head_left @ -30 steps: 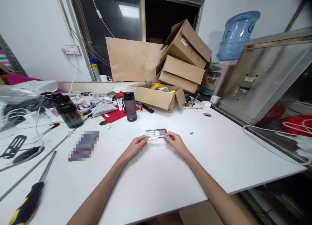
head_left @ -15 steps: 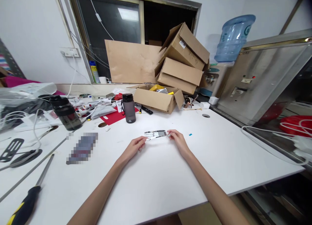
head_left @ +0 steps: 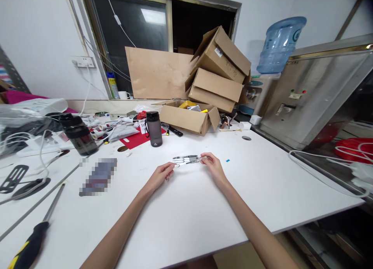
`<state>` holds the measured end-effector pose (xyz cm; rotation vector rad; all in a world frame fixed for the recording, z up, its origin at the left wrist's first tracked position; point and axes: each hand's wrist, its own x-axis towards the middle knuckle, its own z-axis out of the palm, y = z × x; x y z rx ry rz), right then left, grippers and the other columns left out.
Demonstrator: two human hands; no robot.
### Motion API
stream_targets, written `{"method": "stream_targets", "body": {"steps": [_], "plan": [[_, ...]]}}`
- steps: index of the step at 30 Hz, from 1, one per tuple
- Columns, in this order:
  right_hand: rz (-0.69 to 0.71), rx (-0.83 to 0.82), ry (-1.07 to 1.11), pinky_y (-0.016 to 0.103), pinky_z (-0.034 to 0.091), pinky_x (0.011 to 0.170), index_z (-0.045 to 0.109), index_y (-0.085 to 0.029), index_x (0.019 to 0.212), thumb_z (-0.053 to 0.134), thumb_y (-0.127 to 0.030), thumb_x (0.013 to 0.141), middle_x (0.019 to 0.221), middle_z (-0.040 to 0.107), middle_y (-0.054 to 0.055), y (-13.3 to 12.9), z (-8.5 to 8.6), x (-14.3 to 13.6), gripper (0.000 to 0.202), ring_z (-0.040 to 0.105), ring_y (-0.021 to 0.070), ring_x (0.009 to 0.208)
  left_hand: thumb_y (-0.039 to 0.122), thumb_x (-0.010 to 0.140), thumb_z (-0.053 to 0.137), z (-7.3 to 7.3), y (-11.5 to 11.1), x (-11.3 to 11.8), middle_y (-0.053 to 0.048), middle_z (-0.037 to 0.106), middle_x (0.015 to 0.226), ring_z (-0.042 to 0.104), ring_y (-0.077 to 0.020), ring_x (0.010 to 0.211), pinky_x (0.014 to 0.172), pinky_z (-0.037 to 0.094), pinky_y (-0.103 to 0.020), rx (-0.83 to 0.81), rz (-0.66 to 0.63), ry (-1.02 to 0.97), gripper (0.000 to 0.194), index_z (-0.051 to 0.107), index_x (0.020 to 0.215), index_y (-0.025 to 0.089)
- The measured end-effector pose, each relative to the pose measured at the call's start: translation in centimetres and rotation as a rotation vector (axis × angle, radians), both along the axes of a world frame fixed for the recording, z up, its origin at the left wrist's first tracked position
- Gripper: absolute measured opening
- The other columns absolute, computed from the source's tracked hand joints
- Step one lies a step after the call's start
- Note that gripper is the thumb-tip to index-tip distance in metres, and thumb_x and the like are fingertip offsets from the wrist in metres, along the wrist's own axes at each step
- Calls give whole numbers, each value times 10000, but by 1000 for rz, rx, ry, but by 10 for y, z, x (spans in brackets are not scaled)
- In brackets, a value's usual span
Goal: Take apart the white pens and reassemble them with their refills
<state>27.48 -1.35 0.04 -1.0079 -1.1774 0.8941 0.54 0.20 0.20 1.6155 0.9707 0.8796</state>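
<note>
- Left hand point(head_left: 161, 176): grip pinching the nearest pen point(head_left: 183, 164) by its white end.
- Right hand point(head_left: 214, 168): grip beside the other pens point(head_left: 185, 159); cannot tell what it pinches.

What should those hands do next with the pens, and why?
Maybe the left hand should gently nudge the nearest pen straighter: its left end slants toward the person, away from the other pens, and the left fingertips are right at that end.
</note>
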Motion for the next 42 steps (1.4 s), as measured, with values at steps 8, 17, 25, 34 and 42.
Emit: {"method": "stream_targets", "body": {"steps": [8,17,25,34,42], "plan": [[51,-3,-39,394,527,914,691,-209,950,733,-448,785,1009,711,75,-4,2,-6,293,669,236,906,586,896,582,3,-3,0,13,503,712,433,-138,630,592,369,-241,11,1,17,492,712,1101,159],[86,6,-97,351,504,864,699,-204,937,764,-419,770,978,696,53,-11,8,-8,280,657,209,863,578,906,582,2,-2,0,25,495,697,421,-131,617,589,355,-243,8,-17,19,484,728,1097,158],[190,58,-187,329,500,853,708,-212,948,728,-373,805,1001,690,49,-11,2,-15,216,631,204,922,586,922,564,4,-4,1,21,499,694,428,-133,619,593,342,-244,42,-32,53,488,730,1080,154],[206,67,-221,325,497,842,713,-217,953,708,-381,820,1021,693,50,-14,4,-18,211,625,206,942,599,907,566,6,-6,2,17,535,695,431,-142,617,604,348,-252,63,-32,83,493,742,1055,163],[215,52,-195,323,503,831,711,-216,957,721,-392,817,984,688,46,-13,4,-18,225,634,199,897,562,895,599,3,-2,2,-5,600,736,470,-145,628,611,380,-250,62,-34,98,487,751,1127,162]]}}
